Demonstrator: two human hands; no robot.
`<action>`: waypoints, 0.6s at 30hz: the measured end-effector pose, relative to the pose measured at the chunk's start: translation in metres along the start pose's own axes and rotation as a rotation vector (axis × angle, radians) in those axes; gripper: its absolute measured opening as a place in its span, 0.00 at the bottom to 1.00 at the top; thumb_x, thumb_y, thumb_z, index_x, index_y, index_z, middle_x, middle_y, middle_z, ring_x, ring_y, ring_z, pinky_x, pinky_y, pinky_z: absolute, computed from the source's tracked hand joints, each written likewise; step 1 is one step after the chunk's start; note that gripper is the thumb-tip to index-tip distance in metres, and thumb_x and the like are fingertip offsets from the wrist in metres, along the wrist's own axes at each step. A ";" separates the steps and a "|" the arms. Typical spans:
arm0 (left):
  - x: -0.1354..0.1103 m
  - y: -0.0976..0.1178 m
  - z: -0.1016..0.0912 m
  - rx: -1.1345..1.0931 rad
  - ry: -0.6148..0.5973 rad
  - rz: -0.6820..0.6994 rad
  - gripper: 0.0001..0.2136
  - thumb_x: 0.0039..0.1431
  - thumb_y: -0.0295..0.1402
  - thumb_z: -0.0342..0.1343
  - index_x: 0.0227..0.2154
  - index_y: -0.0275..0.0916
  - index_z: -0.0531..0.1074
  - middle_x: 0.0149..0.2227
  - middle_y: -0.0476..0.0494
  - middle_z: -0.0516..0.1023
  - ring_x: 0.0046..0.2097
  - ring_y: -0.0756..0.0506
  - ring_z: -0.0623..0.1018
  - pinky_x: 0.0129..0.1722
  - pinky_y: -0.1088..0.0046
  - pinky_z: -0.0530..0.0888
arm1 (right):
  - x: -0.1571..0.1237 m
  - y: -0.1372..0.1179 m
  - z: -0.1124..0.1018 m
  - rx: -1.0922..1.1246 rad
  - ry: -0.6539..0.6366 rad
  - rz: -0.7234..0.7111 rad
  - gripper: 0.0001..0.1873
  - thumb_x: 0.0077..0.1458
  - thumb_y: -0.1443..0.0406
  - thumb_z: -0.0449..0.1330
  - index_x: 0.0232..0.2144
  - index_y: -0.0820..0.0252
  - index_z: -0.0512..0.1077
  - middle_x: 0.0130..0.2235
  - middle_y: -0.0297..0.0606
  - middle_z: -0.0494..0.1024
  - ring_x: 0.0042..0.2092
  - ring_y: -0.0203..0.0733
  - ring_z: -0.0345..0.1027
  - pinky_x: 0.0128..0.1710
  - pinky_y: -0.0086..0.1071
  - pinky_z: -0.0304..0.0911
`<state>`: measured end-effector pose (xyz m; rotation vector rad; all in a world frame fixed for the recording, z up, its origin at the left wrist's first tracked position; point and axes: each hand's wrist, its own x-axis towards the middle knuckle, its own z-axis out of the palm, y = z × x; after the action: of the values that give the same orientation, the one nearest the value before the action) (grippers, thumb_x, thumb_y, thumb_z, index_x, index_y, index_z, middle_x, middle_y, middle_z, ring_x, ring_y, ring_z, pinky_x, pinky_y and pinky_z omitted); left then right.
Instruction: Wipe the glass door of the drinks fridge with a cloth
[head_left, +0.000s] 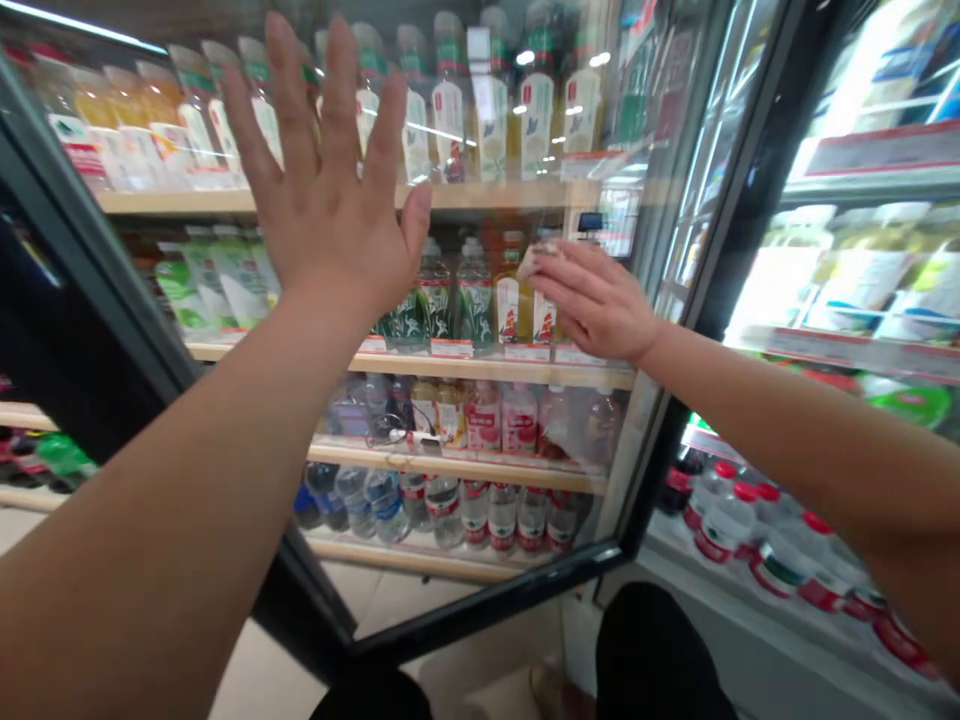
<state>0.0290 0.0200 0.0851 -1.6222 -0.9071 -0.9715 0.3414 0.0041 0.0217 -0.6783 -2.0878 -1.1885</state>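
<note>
My left hand (326, 170) is raised with its fingers spread, the palm flat against the glass of an open cooler door (480, 600). My right hand (592, 295) presses a small crumpled white wad, perhaps a tissue or cloth (534, 260), against the same glass pane further right, its fingers held together over it. Behind the glass I see shelves of bottled drinks (465, 120).
The door's black frame (75, 300) runs diagonally at the left and along the bottom. To the right the open cooler shows bottles with red caps (739, 520) on a low shelf and more lit shelves above. A dark knee (652, 650) is at the bottom.
</note>
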 end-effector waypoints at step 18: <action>0.005 0.005 -0.011 -0.102 -0.092 -0.024 0.43 0.67 0.39 0.57 0.75 0.44 0.37 0.76 0.36 0.35 0.73 0.19 0.39 0.67 0.26 0.38 | 0.007 0.008 0.012 0.102 0.191 0.038 0.29 0.70 0.62 0.43 0.70 0.53 0.61 0.71 0.34 0.63 0.76 0.42 0.43 0.76 0.49 0.44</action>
<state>0.0338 0.0092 0.0895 -1.7579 -0.9539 -0.9800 0.3386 0.0192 0.0267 -0.5330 -1.9528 -1.0737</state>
